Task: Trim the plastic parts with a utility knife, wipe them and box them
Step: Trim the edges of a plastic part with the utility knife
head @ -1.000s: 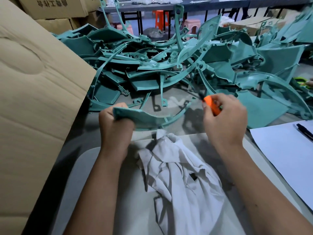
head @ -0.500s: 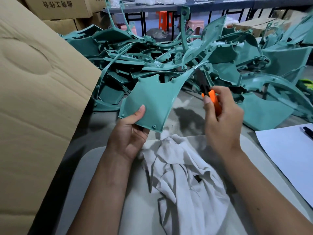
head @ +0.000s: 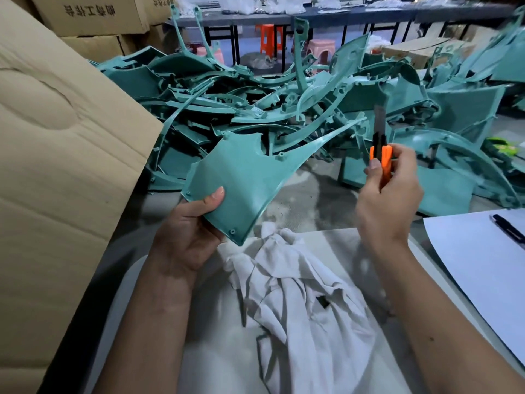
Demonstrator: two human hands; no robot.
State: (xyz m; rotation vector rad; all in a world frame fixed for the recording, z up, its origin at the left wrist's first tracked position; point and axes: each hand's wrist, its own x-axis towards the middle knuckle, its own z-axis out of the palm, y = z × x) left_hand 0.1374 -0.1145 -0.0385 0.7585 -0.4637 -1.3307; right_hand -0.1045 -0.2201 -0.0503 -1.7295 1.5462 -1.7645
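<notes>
Head view shows the part in the middle of the frame, held up by the left hand, whose thumb presses on the front face near the lower left corner while the other fingers are hidden behind it. The knife stands to the right of the part, apart from it, gripped in the closed right hand with the blade pointing up. The long axis of the part runs from lower left to upper right, and its thin curved arm reaches toward the blade, so the right hand is the nearer one to that edge. The part is teal, with a flat matte face, small screw bosses at the corners and a rounded notch on the top edge. Below it lies a white rag, crumpled
</notes>
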